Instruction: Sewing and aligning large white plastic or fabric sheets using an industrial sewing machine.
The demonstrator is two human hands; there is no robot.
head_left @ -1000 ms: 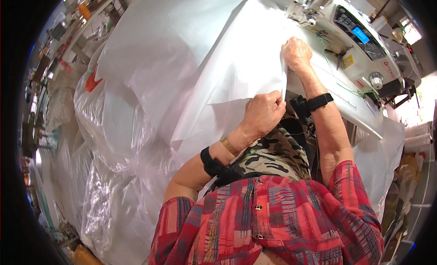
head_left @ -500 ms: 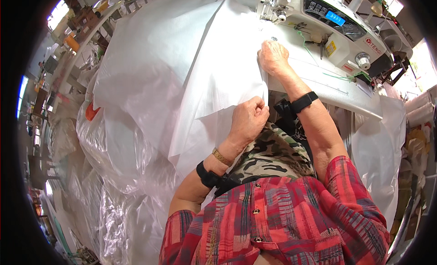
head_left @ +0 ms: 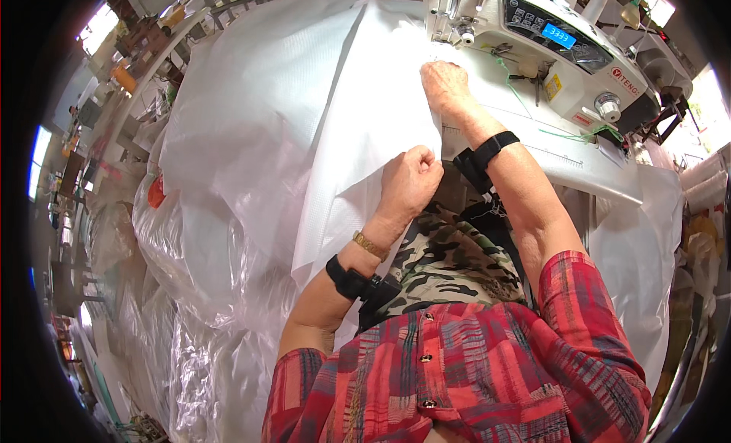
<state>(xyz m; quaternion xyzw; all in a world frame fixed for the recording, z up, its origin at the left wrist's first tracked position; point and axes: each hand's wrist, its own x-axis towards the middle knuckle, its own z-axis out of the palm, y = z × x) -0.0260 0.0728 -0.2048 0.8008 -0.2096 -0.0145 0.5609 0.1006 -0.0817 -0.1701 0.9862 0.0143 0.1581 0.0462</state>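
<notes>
A large sheet of white woven plastic fabric (head_left: 266, 100) spreads over the sewing table and drapes down toward my lap. Along its right edge, my left hand (head_left: 412, 180) pinches the fabric with fingers closed. Farther up the same edge, my right hand (head_left: 446, 86) is closed on the fabric just in front of the needle area of a white sewing machine (head_left: 567, 89). The fingertips of my right hand are partly hidden by the hand itself. A fold of the sheet hangs beside my left wrist.
The machine's white bed (head_left: 548, 157) ends in a curved front edge right of my right forearm. Green thread (head_left: 560, 131) trails across it. Crumpled clear plastic (head_left: 198, 344) hangs at the left, and more white sheeting (head_left: 636, 237) hangs at the right.
Both hands have moved a little away from me and slightly left, carrying the fabric edge toward the needle area. Both are still closed on it.
</notes>
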